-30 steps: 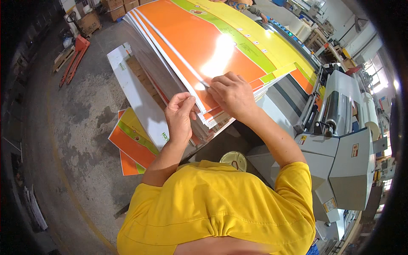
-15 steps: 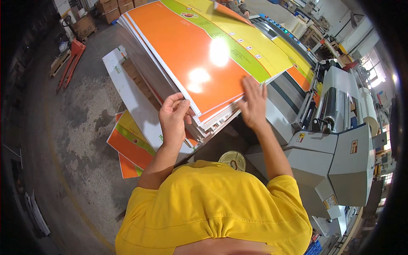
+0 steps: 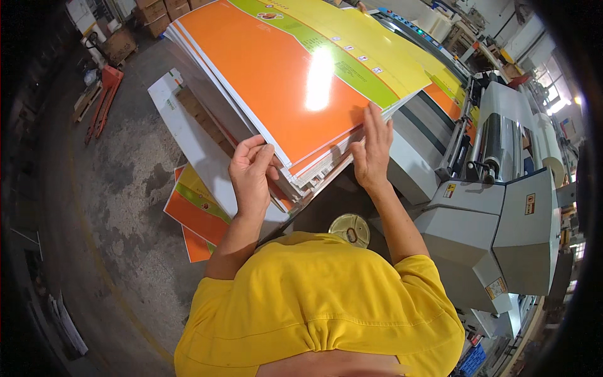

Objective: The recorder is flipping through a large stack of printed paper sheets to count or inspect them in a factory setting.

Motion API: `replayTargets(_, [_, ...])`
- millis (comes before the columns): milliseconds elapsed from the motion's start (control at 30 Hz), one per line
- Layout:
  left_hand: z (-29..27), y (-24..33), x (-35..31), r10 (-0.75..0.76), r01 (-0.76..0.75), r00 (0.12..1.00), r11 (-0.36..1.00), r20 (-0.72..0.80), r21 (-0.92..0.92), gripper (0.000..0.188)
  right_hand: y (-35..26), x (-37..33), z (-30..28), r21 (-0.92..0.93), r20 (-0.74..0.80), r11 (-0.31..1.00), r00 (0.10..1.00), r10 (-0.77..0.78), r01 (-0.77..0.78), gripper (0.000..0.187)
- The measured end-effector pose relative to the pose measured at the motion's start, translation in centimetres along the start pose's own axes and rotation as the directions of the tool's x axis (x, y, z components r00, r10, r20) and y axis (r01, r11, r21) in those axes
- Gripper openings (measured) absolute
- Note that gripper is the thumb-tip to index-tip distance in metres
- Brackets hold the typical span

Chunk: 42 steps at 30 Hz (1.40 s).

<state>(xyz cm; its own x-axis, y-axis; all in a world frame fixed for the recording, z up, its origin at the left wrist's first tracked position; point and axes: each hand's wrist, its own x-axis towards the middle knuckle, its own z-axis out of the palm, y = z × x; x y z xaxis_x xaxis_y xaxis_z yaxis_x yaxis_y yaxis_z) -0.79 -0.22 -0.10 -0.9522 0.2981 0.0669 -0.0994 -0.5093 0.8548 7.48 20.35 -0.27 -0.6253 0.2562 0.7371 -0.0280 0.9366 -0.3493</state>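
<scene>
A tall stack of large glossy printed sheets (image 3: 264,81), orange with green and yellow bands, lies in front of me. My left hand (image 3: 252,173) pinches the near left corner of the top sheets between thumb and fingers. Along the near right edge of the stack, my right hand (image 3: 373,151) is upright with its fingers stretched out, its fingertips against the sheet edge. The edges below the top sheet look layered and slightly uneven.
To the right stands a grey machine (image 3: 461,239) with a clear film roll (image 3: 501,147). More printed sheets (image 3: 198,210) and a white board (image 3: 195,138) lie at the left. A round tin lid (image 3: 350,230) is near my waist. An orange pallet jack (image 3: 103,100) stands farther left.
The raised orange sheet corner at the far side has come down, and the other person there is now mostly hidden. My right hand has turned from the top surface to the sheet edge.
</scene>
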Motion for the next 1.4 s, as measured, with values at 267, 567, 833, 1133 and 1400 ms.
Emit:
replayTargets(267, [0.2,-0.9,-0.1,0.074,-0.076,0.995,0.997,-0.063,-0.029,0.015,-6.1,-0.7,-1.6,0.231,0.012,0.922,0.947,-0.321,0.31,0.043])
replayTargets(567, [0.3,-1.0,0.1,0.091,-0.093,0.992,0.995,-0.086,-0.028,0.015,-8.4,4.3,-0.2,0.187,0.201,0.915,0.897,-0.393,0.359,0.038])
replayTargets(833, [0.5,-0.3,0.3,0.043,-0.045,0.994,0.999,-0.098,-0.022,0.012,-6.3,10.9,-0.5,0.555,0.006,0.829,0.997,0.074,-0.065,0.019])
replayTargets(1133, [0.2,-0.2,0.5,0.014,-0.014,0.997,1.0,-0.078,-0.005,0.007,-7.2,4.4,1.7,0.097,0.02,0.841,0.844,-0.536,0.532,0.015])
replayTargets(1400, [0.1,0.4,0.4,-0.004,0.005,0.999,1.0,-0.04,0.031,0.012,2.7,1.4,-0.4,-0.179,-0.057,0.984,0.998,-0.014,0.004,0.052])
